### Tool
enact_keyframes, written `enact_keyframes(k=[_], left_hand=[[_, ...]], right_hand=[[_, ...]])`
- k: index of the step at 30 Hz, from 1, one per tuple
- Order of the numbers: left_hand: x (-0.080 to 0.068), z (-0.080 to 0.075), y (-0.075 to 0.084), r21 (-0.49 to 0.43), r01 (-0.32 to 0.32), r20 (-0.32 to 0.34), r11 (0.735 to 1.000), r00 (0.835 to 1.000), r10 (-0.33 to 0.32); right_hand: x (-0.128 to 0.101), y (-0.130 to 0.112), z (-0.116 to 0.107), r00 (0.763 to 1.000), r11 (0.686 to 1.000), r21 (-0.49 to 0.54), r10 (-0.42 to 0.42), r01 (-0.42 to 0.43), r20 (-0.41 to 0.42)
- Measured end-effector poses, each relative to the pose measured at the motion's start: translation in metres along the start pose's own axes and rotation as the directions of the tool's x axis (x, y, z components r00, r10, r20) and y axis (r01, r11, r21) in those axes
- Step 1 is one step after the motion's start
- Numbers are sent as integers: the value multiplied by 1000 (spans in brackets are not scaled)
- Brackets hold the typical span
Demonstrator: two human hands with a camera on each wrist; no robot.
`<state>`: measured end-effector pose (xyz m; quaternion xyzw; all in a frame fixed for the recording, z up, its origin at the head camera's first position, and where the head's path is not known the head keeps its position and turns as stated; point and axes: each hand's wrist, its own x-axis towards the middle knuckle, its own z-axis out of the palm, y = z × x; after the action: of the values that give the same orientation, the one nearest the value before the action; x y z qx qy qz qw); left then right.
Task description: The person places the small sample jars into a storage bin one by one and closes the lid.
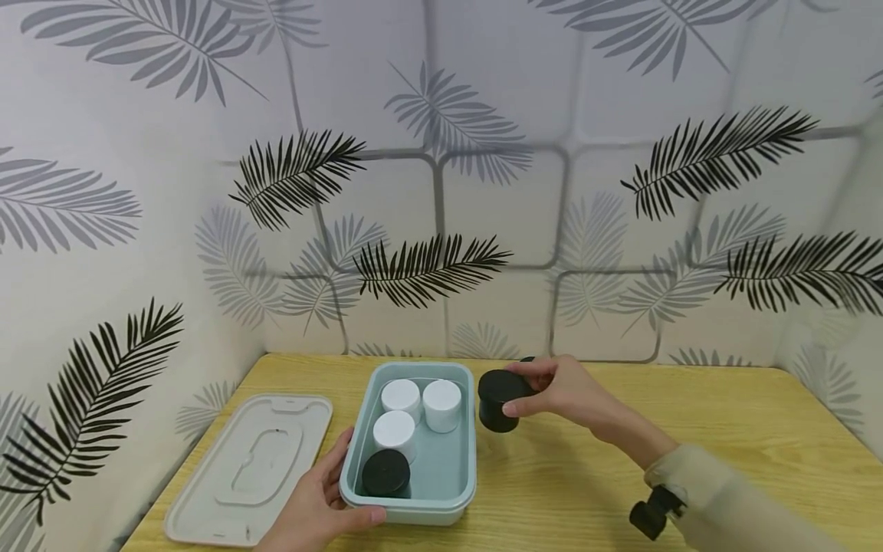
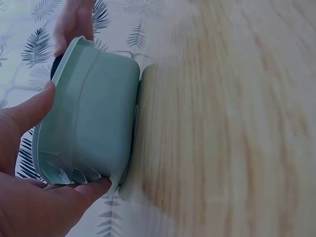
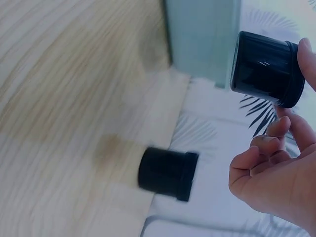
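A pale teal box [image 1: 451,460] stands on the wooden table [image 1: 607,475]. Inside it are three white jars [image 1: 400,396] and one black jar [image 1: 386,473] at the near left. My left hand [image 1: 334,491] grips the box's near left corner, thumb on the front rim; the left wrist view shows the same hold [image 2: 59,148] on the box [image 2: 94,113]. Just right of the box, my right hand [image 1: 531,391] pinches another black jar [image 1: 498,400] above the table. The right wrist view shows that jar [image 3: 266,69] at my fingertips [image 3: 291,106], beside the box wall [image 3: 202,39].
The box's pale lid [image 1: 251,464] lies flat to the left. A second loose black jar [image 3: 165,173] stands on the table behind my right hand, nearly hidden in the head view. Leaf-patterned walls [image 1: 441,192] close the back and both sides.
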<state>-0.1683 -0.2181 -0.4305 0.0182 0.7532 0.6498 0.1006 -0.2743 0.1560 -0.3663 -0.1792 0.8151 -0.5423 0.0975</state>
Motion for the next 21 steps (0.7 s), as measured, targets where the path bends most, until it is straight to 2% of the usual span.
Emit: enact_keyframes(k=[3, 8, 21], left_hand=[[2, -1, -1, 36, 1, 4, 999, 1000, -1], [1, 0, -1, 42, -1, -12, 999, 1000, 2], [-2, 0, 2, 10, -1, -9, 1000, 1000, 1]], right_hand=[[4, -7, 8, 999, 1000, -9, -29, 29, -15], [11, -16, 25, 998, 998, -21, -56, 55, -37], [23, -24, 58, 999, 1000, -1, -29, 29, -25]])
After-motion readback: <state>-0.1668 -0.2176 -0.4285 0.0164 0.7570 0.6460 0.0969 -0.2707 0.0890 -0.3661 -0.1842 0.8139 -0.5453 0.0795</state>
